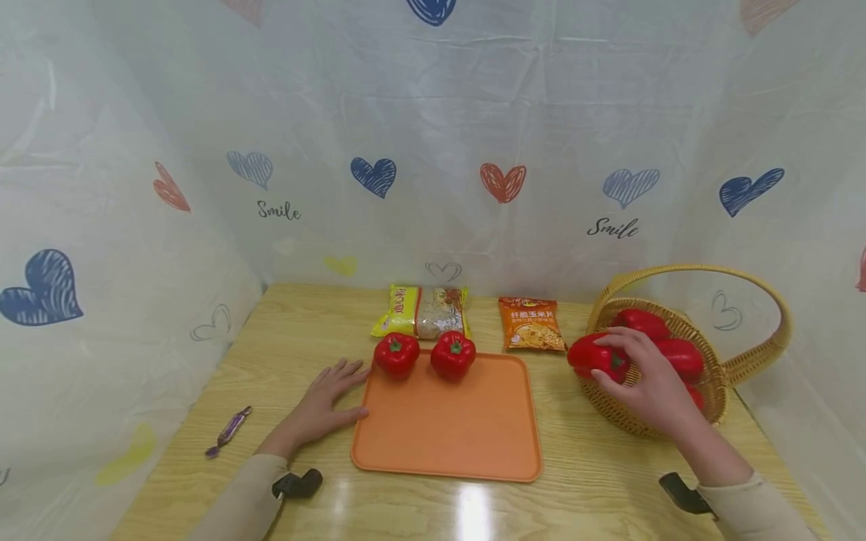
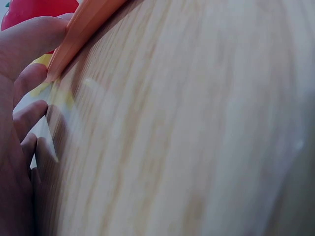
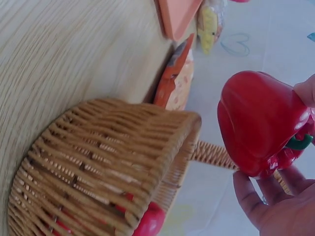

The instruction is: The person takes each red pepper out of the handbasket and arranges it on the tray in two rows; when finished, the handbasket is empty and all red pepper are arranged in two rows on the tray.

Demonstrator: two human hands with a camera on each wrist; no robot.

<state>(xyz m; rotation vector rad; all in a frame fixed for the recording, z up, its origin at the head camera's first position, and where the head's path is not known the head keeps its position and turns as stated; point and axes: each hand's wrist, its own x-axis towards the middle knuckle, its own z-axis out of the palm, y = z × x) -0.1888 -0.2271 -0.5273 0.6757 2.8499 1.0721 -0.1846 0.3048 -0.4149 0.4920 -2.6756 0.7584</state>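
Note:
My right hand (image 1: pixel 648 383) grips a red bell pepper (image 1: pixel 597 358) with a green stem, held over the left rim of a wicker basket (image 1: pixel 612 406). In the right wrist view the pepper (image 3: pixel 261 123) is clear of the basket's wall, thumb on one side and fingers on the other. More red peppers (image 1: pixel 679 358) lie inside the basket, partly hidden by the hand. My left hand (image 1: pixel 325 402) rests flat on the table, thumb and fingertips touching the left edge of an orange tray (image 1: pixel 446 428). Two red bell peppers (image 1: pixel 396 355) sit side by side at the tray's far left.
Behind the tray lies a yellow snack bag (image 1: pixel 426 312), and right of it an orange snack packet (image 1: pixel 532 324). A purple-wrapped candy (image 1: pixel 230 430) is on the table (image 1: pixel 291 330) at left. The basket's tall handle (image 1: pixel 771 349) leans right, near a heart-printed curtain (image 1: pixel 433 113).

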